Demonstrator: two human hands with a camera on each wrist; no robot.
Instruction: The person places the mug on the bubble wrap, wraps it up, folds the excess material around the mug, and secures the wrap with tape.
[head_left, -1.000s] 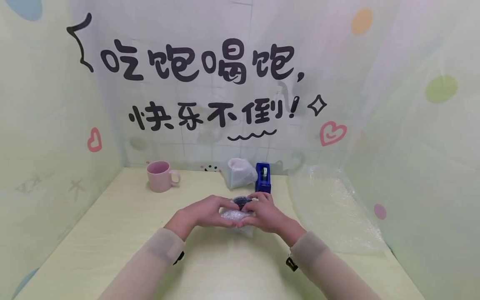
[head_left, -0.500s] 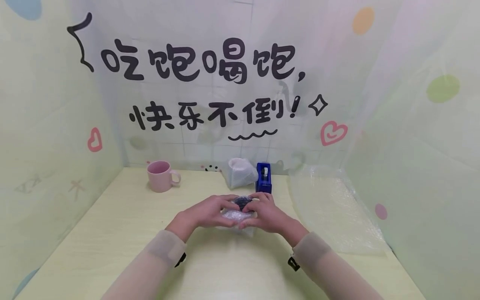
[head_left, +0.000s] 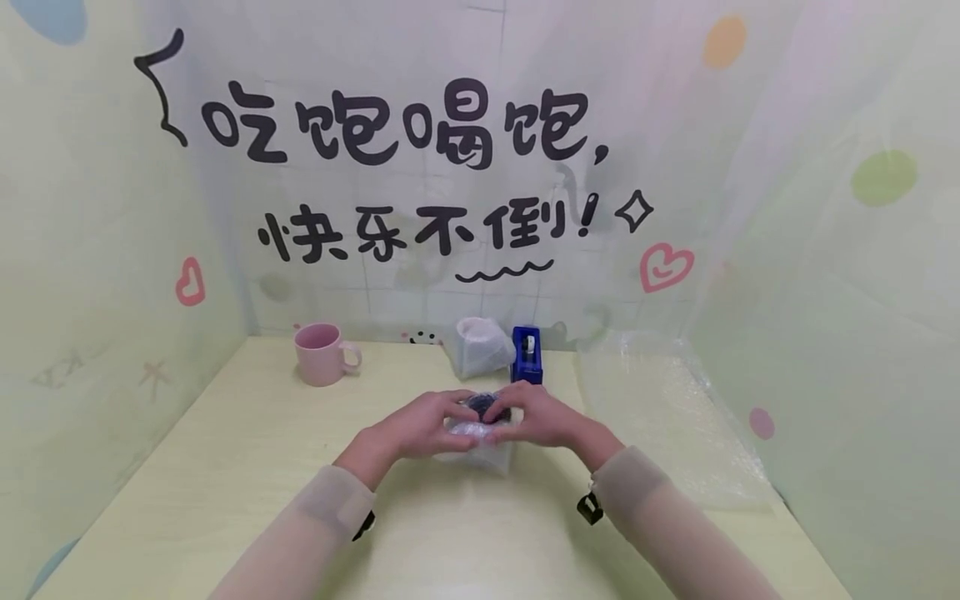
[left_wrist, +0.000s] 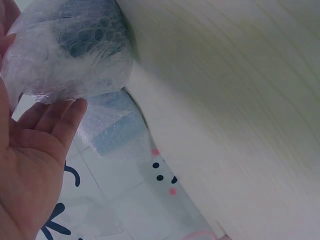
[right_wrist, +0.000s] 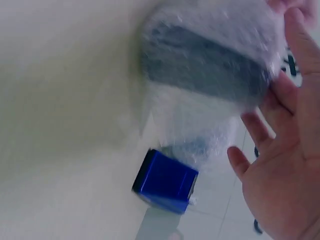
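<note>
Between both hands stands a dark blue, round-topped object in bubble wrap point(left_wrist: 75, 45), its exact kind hidden by the wrap. In the head view my left hand point(head_left: 422, 423) holds its left side, thumb in front and fingers toward the top and back. From the right my right hand point(head_left: 542, 416) holds the wrap with thumb and index finger, while its other fingers extend loosely behind, as the right wrist view shows. The dark top of the object shows between the fingertips. Loose wrap hangs out below the hands.
A pink mug point(head_left: 318, 357) stands at the back left. Behind the hands sit another bubble-wrapped bundle point(head_left: 482, 346) and a blue tape dispenser point(head_left: 527, 358). A flat sheet of bubble wrap point(head_left: 667, 425) covers the table's right side, and printed curtains enclose the table.
My right hand has shifted slightly right and its fingers have moved on the wrap. The left hand stays nearly in place, and the wrapped object has barely moved.
</note>
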